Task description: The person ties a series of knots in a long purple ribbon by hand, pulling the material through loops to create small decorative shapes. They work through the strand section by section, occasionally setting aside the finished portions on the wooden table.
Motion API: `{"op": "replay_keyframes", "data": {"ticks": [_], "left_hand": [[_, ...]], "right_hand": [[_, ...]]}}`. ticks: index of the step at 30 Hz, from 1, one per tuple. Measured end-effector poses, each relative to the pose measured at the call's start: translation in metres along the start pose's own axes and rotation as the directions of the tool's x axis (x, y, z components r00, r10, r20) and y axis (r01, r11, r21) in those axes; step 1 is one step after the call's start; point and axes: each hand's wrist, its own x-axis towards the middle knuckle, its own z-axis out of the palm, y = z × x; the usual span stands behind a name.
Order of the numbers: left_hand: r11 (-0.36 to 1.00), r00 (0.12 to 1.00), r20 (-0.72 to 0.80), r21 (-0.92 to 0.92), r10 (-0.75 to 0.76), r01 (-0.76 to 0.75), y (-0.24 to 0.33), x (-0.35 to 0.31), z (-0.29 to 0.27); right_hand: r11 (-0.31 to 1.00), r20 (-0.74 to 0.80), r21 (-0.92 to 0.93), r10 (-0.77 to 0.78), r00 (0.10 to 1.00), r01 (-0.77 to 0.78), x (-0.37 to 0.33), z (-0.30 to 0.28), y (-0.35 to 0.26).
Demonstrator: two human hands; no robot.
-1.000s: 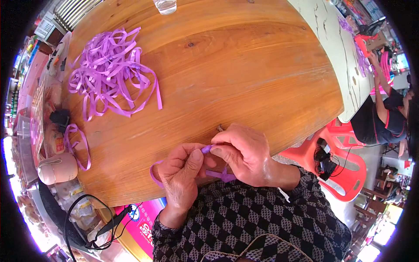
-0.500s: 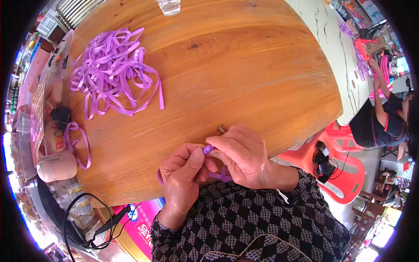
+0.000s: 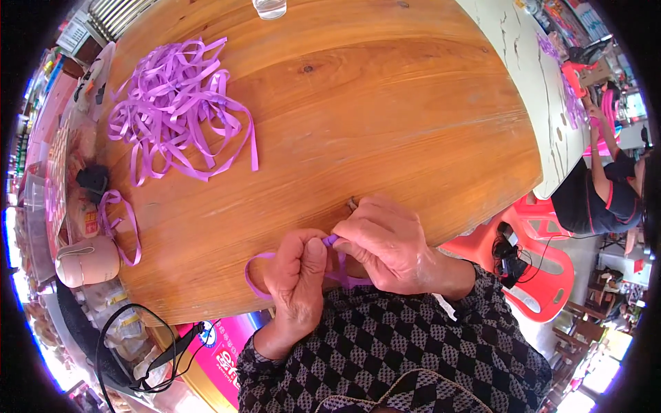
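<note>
Close to my body, over the near edge of the wooden table [image 3: 385, 131], both hands meet at a purple ribbon [image 3: 256, 275]. My left hand [image 3: 297, 275] pinches it between thumb and bent fingers. The thumb and fingertips of my right hand [image 3: 385, 244] close on it from the other side. A short, darker purple piece [image 3: 331, 239] shows between the fingertips; whether it is a knot or a small fitting I cannot tell. The ribbon loops out left of my left hand and hangs below both hands. A tangled pile of purple ribbons [image 3: 179, 103] lies at the far left.
Along the left edge stand a pink rounded case [image 3: 88, 261], a black object [image 3: 93, 182] and another ribbon loop [image 3: 138, 237]. A clear glass [image 3: 270, 8] is at the far edge. Red chairs [image 3: 544, 282] are at the right, where another person's arms [image 3: 599, 144] reach over a white table [image 3: 530, 89].
My left hand has turned more upright, its fingers curled tighter. My right fingertips shifted slightly right, and the ribbon loop at the left now shows more.
</note>
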Motion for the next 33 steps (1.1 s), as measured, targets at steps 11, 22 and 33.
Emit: {"op": "replay_keyframes", "data": {"ticks": [11, 22, 33], "left_hand": [[0.824, 0.928, 0.038, 0.446, 0.371, -0.348, -0.019, -0.003, 0.003], [0.960, 0.993, 0.058, 0.253, 0.107, -0.118, -0.014, -0.001, -0.003], [0.999, 0.976, 0.215, 0.032, -0.041, 0.035, 0.013, 0.008, -0.004]], "right_hand": [[0.954, -0.012, -0.182, -0.244, 0.970, 0.238, -0.006, 0.006, 0.000], [0.958, 0.069, -0.174, -0.217, 0.974, 0.226, -0.004, 0.000, 0.003], [0.994, 0.031, -0.079, 0.083, 0.996, -0.081, 0.012, -0.029, 0.006]]}}
